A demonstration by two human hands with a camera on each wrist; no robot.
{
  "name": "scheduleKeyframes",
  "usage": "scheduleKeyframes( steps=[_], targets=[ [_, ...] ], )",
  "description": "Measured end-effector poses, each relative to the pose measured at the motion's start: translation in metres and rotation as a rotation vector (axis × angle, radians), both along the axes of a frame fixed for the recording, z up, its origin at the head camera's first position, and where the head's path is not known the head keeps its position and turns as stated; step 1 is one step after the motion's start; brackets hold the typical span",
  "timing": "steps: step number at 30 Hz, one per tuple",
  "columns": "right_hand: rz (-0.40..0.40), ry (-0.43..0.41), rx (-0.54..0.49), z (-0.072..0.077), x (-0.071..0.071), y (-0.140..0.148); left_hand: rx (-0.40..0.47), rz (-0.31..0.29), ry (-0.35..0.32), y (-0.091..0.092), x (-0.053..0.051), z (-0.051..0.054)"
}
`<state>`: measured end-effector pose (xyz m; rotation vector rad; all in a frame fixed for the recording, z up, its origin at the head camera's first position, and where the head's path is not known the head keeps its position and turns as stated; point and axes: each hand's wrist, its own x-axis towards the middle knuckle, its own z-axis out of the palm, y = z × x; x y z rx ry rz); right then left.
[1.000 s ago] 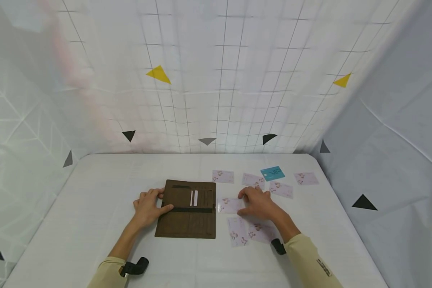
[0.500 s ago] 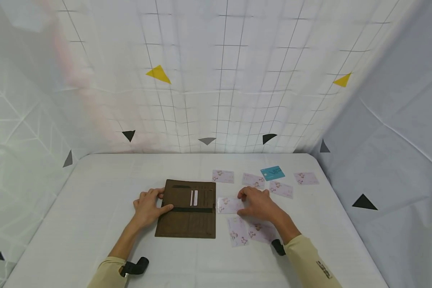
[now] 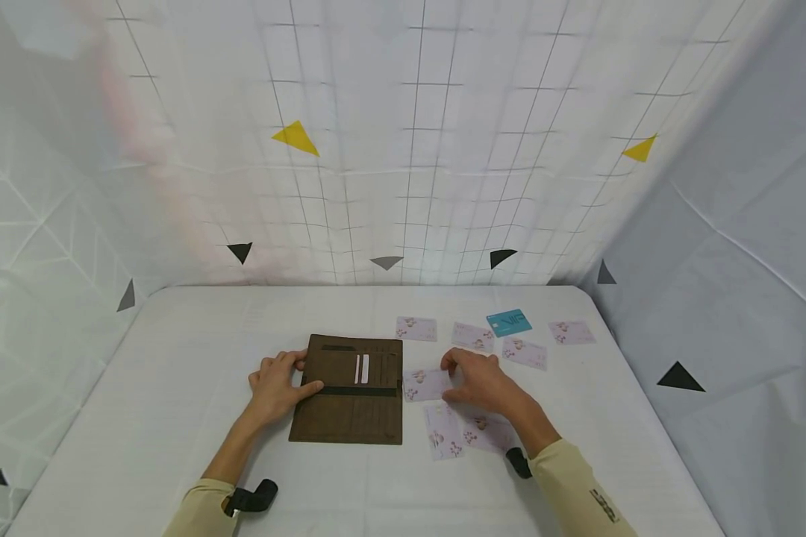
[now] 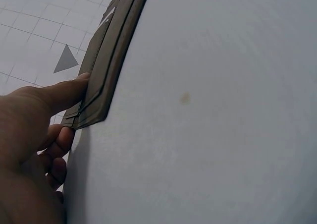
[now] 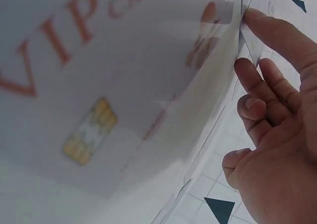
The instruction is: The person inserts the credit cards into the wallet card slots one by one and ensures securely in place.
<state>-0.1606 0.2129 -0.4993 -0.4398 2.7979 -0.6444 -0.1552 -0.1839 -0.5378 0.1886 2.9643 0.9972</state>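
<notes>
A brown wallet (image 3: 356, 423) lies spread flat on the table, with two pale cards (image 3: 366, 369) showing in its upper slots. My left hand (image 3: 277, 386) grips its left edge, thumb on top; in the left wrist view the thumb (image 4: 69, 94) presses the wallet's corner (image 4: 96, 105) and the other fingers are curled below. Just right of the wallet, my right hand (image 3: 478, 380) pinches a pinkish patterned card (image 3: 425, 385) by its right end. The card's left end is close to the wallet's edge. The right wrist view shows the thumb (image 5: 277, 33) on a thin clear-edged card.
Two pinkish cards (image 3: 445, 432) lie below the right hand. Several more (image 3: 416, 329) are spread behind it, along with a blue VIP card (image 3: 508, 323). A blurred VIP card (image 5: 89, 125) fills much of the right wrist view. White sheets (image 3: 389, 149) enclose the table.
The pinched card has slid slightly left, up to the wallet's right edge, and the right hand's fingers have shifted a little with it. The left hand and wallet have stayed still.
</notes>
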Motion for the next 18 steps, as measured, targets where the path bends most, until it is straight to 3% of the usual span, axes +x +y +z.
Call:
scheduleKeyframes(
  steps=[18],
  targets=[
    [-0.004, -0.040, -0.060, -0.0016, 0.0053, -0.0016, 0.014, -0.005, 0.001, 0.0003, 0.0017, 0.0035]
  ],
)
